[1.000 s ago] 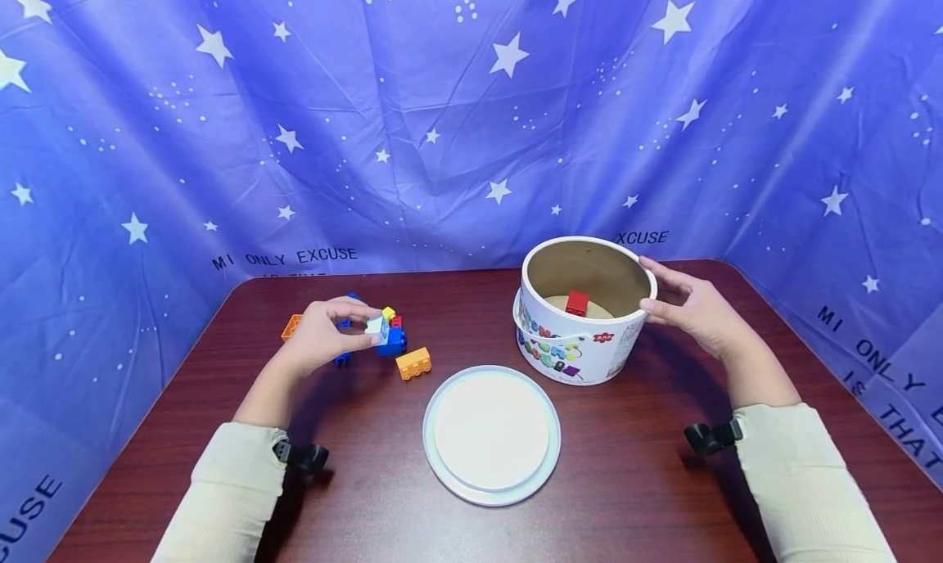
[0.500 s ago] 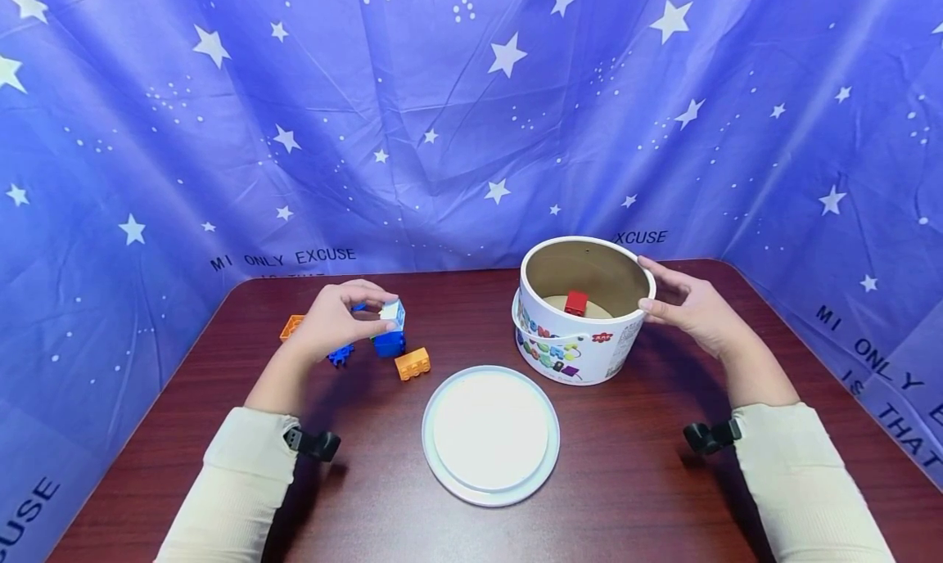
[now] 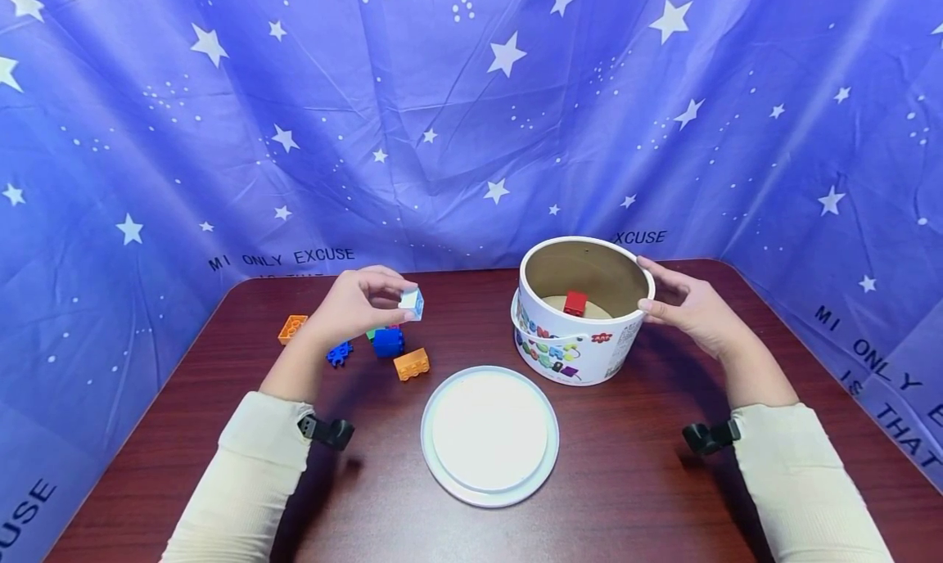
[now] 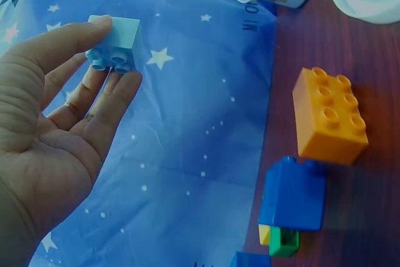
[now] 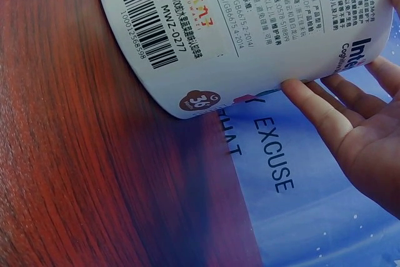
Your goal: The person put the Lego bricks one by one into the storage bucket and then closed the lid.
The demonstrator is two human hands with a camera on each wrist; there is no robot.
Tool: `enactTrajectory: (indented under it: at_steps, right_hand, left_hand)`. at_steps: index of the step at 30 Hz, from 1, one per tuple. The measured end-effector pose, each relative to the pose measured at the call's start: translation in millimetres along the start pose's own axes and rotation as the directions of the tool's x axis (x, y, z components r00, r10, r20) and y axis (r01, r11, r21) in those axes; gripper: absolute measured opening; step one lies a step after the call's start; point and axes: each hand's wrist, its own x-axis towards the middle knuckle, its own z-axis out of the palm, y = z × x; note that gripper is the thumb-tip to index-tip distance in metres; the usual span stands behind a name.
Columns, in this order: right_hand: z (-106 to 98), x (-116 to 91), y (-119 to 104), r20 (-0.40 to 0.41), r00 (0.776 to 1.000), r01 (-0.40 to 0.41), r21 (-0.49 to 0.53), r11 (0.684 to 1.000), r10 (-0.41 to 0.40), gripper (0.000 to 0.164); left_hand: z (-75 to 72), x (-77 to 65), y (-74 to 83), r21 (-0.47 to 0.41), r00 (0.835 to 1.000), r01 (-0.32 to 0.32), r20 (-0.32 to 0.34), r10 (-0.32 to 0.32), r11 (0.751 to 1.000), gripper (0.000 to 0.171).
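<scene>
Pale block (image 4: 127, 34) farther right, studs (image 4: 119, 64) toward left hand (image 4: 65, 145)

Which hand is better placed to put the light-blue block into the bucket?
Probably the left hand: it pinches that block, while the right hand touches the bucket, holding no block.

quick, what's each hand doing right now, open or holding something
Left hand: closed, pinching the light blue block.
Right hand: open, touching the white bucket from outside.

Bucket (image 3: 610, 357): white, round, printed in colours, open-topped, standing upright. Block (image 3: 412, 303): pale blue, roughly cubic, studded on one face, held aloft left of the bucket, well apart.
</scene>
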Motion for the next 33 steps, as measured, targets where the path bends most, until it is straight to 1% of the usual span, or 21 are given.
enactTrajectory:
  at_steps: [4, 7, 14, 17, 23, 27, 33]
  right_hand:
    - [0.7, -0.4, -0.8, -0.009, 1.000, -0.011, -0.019, 1.000, 0.011, 0.068]
    - [1.1, -0.5, -0.5, -0.010, 1.000, -0.008, -0.004, 1.000, 0.007, 0.068]
    - [1.8, -0.4, -0.2, -0.006, 1.000, 0.006, 0.039, 0.999, -0.006, 0.068]
    - [2.0, -0.2, -0.4, -0.006, 1.000, 0.007, 0.046, 0.999, -0.007, 0.068]
    - [2.3, 0.2, -0.3, 0.000, 1.000, 0.012, 0.061, 0.998, -0.012, 0.068]
    - [2.1, 0.0, -0.2, 0.001, 1.000, 0.016, 0.069, 0.997, -0.016, 0.067]
    - [2.4, -0.5, -1.0, 0.004, 1.000, 0.021, 0.083, 0.996, -0.021, 0.068]
  left_hand:
    - [4.6, 6.2, 4.7, -0.013, 0.999, -0.032, 0.017, 0.032, 0.999, 0.037]
    - [9.1, 11.2, 8.9, -0.039, 0.998, -0.048, 0.029, 0.049, 0.998, 0.036]
    - [22.7, 23.0, 18.6, -0.091, 0.998, -0.049, 0.038, 0.053, 0.995, 0.036]
    - [28.3, 27.9, 22.2, -0.097, 0.997, -0.055, 0.049, 0.060, 0.994, 0.034]
    - [38.6, 40.6, 32.4, -0.120, 0.991, -0.092, 0.086, 0.103, 0.989, 0.034]
    - [44.2, 49.2, 37.9, -0.119, 0.987, -0.113, 0.099, 0.125, 0.986, 0.035]
    - [50.3, 59.0, 45.6, -0.123, 0.984, -0.118, 0.118, 0.133, 0.985, 0.035]
